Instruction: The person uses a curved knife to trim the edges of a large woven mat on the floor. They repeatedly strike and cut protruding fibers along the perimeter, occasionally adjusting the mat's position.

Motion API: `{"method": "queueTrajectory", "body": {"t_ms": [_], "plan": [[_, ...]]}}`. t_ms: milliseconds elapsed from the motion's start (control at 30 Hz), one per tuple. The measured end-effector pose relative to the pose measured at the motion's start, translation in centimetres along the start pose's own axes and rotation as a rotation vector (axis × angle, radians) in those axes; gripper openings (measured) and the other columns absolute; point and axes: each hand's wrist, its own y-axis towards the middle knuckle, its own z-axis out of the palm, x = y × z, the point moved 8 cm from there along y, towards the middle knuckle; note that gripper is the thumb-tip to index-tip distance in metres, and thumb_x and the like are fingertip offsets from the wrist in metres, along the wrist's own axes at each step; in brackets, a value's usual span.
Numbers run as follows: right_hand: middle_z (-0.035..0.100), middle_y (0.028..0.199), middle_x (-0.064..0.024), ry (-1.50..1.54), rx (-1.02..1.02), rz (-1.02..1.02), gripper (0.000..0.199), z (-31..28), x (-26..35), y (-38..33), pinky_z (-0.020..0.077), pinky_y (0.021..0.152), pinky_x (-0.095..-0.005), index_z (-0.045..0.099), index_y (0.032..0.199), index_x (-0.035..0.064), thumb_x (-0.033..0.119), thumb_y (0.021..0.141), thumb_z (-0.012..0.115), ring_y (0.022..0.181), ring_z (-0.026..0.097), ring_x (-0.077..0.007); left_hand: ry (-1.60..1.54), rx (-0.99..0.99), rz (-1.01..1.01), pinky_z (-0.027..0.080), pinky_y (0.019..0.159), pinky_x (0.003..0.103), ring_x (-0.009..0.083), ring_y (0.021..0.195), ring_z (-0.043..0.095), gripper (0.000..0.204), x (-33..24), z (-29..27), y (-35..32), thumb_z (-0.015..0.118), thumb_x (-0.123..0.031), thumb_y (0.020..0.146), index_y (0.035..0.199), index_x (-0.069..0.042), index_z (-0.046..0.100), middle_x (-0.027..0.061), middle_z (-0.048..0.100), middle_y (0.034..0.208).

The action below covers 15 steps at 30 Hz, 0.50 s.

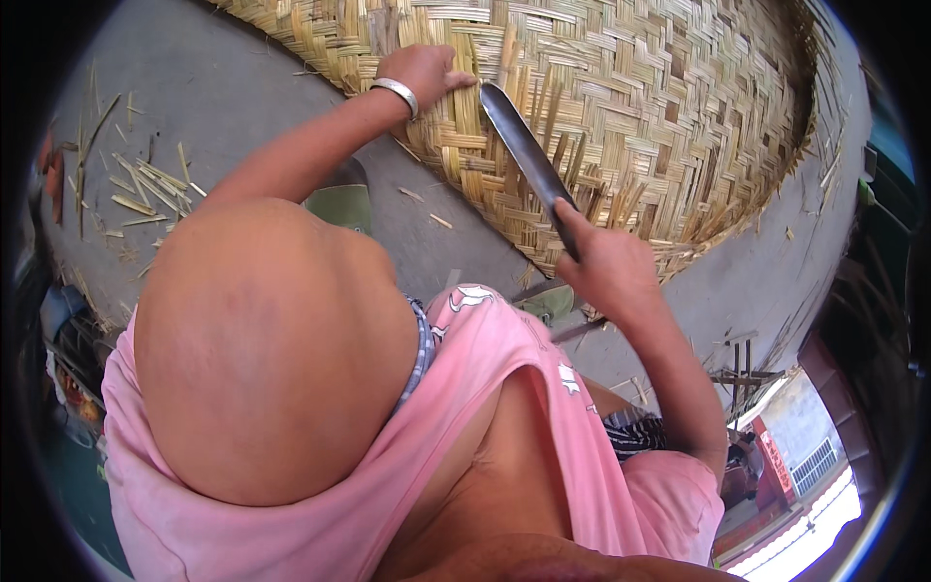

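A large woven mat of split reed strips (630, 87) curves across the upper part of the view, its near edge bristling with loose strip ends. My left hand (424, 70), with a silver bangle on the wrist, is at this edge, thumb and fingers closed on a reed strip (467, 53). In my right hand (616, 267) is a long, dark metal tool with a grooved blade and rounded tip (529, 155). The fingers wrap its lower end, the thumb lying along it. Its tip rests at the weave, just beside my left fingertips.
Cut strip pieces (150, 184) lie scattered on the grey floor (233, 92) at the left. Green shoes (341, 206) show beneath my knees, close to the mat's edge. A dark metal frame (742, 364) stands at the lower right, near a bright opening.
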Motion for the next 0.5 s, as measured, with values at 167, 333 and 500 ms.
{"method": "queueTrajectory", "body": {"t_ms": [167, 333, 500], "plan": [[0.069, 0.087, -0.0086, 0.680, 0.139, 0.031, 0.063, -1.4, -4.1, -3.4, 0.0504, 0.070, -0.0268, 0.054, 0.138, 0.0122, 0.012, 0.076, 0.066, 0.073, 0.063, -0.0111, -0.466, -0.016, -0.098, 0.053, 0.056, 0.036, 0.0212, 0.063, 0.068, 0.037, 0.7, -1.3, 0.8, 0.062, -0.039, 0.090, 0.094, -0.003, 0.067, 0.0138, 0.068, 0.078], [0.054, 0.131, -0.0017, 1.290, 0.243, -0.095, 0.061, -1.7, -2.1, -3.9, 0.0446, 0.088, -0.0224, 0.051, 0.139, 0.0038, -0.002, 0.078, 0.062, 0.106, 0.053, -0.0071, -1.162, 0.421, -0.098, 0.055, 0.062, 0.028, 0.0115, 0.064, 0.063, 0.031, -3.6, 2.5, -0.9, 0.064, -0.025, 0.090, 0.112, -0.004, 0.059, 0.0004, 0.064, 0.087], [0.054, 0.135, -0.0065, 1.384, 0.395, -0.285, 0.067, -0.3, 2.4, -2.8, 0.0385, 0.100, -0.0250, 0.049, 0.139, 0.0021, 0.003, 0.075, 0.065, 0.120, 0.050, -0.0108, -1.257, 0.725, -0.116, 0.052, 0.059, 0.023, 0.0090, 0.067, 0.063, 0.025, -4.4, 4.9, -3.1, 0.065, -0.023, 0.091, 0.108, -0.005, 0.060, 0.0002, 0.063, 0.081]]}}
